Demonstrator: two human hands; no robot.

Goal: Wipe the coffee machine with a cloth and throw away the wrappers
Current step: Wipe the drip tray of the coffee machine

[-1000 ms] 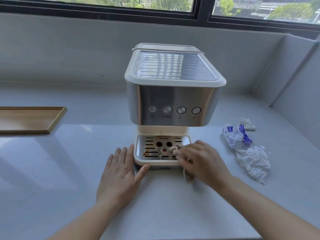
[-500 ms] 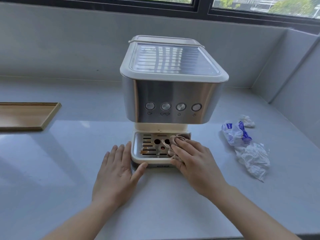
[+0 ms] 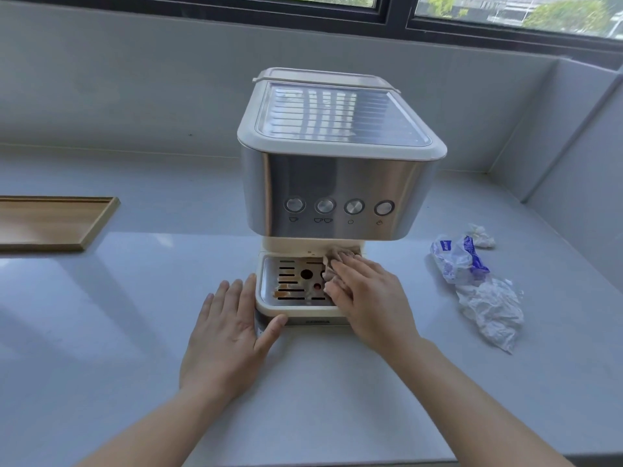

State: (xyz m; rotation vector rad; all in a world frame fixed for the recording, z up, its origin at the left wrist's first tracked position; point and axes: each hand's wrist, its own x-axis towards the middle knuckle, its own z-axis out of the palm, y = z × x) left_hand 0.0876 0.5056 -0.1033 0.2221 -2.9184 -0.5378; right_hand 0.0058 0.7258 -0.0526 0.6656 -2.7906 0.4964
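A steel and cream coffee machine (image 3: 340,176) stands in the middle of the grey counter. Its drip tray (image 3: 293,281) carries brown coffee stains on the left part of the grate. My right hand (image 3: 367,298) presses a crumpled beige cloth (image 3: 337,259) onto the right rear of the tray, fingers flat over it. Flat on the counter lies my left hand (image 3: 229,332), its thumb against the front left corner of the machine's base. Crumpled wrappers (image 3: 472,278), white and blue-printed, lie on the counter to the right of the machine.
A shallow wooden tray (image 3: 57,220) sits at the left edge of the view. A small white paper wad (image 3: 480,235) lies behind the wrappers. Grey walls close the counter at the back and right, under a window.
My right hand has slid the cloth from the tray's front edge back toward its right rear, under the machine's head. The left hand has stayed braced at the base.
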